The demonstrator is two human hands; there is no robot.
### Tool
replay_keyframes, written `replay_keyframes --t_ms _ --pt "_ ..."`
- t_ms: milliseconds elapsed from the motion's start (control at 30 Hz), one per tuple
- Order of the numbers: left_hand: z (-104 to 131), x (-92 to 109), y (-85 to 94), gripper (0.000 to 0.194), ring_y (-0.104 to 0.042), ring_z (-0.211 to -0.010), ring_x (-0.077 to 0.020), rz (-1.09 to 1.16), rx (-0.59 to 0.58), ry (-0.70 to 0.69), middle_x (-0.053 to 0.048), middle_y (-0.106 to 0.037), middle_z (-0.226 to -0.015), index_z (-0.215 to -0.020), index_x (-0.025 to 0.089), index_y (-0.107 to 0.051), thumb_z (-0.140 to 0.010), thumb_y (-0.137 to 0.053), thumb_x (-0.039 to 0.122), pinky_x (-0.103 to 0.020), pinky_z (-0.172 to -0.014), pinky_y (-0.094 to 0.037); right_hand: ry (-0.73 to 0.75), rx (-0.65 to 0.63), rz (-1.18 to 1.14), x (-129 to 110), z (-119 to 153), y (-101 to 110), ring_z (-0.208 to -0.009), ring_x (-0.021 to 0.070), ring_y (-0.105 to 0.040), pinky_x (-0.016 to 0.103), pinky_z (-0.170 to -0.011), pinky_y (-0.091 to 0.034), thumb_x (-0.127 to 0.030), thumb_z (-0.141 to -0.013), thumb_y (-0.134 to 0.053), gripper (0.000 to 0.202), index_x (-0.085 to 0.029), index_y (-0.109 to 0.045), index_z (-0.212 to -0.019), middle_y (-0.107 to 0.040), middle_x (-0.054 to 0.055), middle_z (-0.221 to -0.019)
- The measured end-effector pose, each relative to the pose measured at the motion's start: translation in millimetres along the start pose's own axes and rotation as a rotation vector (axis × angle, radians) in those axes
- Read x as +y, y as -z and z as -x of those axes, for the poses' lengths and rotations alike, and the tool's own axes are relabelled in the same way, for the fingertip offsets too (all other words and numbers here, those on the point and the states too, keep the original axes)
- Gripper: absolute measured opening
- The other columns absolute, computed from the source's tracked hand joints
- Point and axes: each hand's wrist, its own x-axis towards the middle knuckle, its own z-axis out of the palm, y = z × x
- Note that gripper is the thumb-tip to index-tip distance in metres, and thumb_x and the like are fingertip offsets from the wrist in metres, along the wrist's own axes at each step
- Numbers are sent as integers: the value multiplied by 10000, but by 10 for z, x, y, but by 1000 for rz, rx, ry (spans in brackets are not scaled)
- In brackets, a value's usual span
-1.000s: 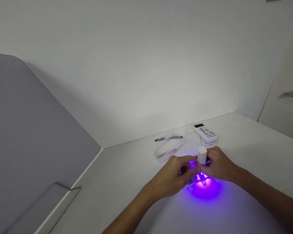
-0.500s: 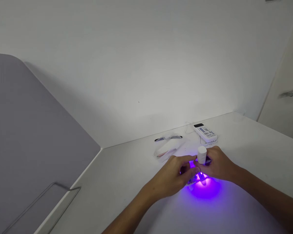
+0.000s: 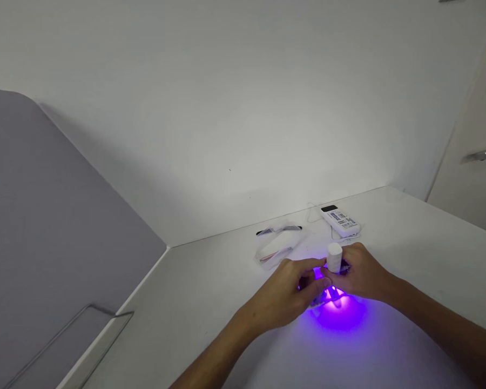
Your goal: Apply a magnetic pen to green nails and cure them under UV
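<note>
A small white UV lamp (image 3: 334, 257) stands upright between my hands, its rounded end up, and violet light falls on the table beneath it. My right hand (image 3: 362, 273) is closed around the lamp from the right. From the left, my left hand (image 3: 285, 292) reaches in with its index finger and thumb curled close to the lamp and touching or nearly touching my right fingers. Under the fingertips, in the violet glow, shows the edge of a small light-coloured thing (image 3: 316, 300); its kind is hidden by the hands and glare.
On the white table (image 3: 194, 302) behind my hands lie a clear plastic packet (image 3: 277, 251) and dark-tipped strips in clear wrap (image 3: 279, 230). A white power bank (image 3: 341, 220) with a cable lies farther right. A grey panel (image 3: 56, 216) and bent metal rod (image 3: 65, 327) are at left.
</note>
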Motion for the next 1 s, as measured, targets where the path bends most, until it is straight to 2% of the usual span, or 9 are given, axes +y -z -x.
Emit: replay_keyframes --t_ms 300,600,1000 --pt "-11 11 -5 198 -392 -532 -100 17 1 11 57 -487 -591 -810 185 -589 -964 -513 283 -241 -530 -313 -12 -15 7 4 2 0 -433 93 -416 220 -447 -284 -213 -769 -554 273 -189 -441 -523 -449 -46 -447" --pt "-15 4 -10 186 -404 -539 -103 3 -2 6 53 -506 -608 -857 183 -618 -969 -510 284 -241 -532 -320 -11 -6 3 10 -1 -7 -433 90 -406 221 -450 -286 -221 -763 -563 273 -188 -441 -521 -446 -45 -446" --pt "-10 5 -18 202 -395 -530 -101 -7 7 -8 61 -484 -590 -798 184 -564 -968 -500 273 -239 -517 -309 -12 -10 -15 19 -7 -8 -439 101 -458 223 -466 -311 -226 -774 -573 255 -183 -497 -535 -501 -32 -452"
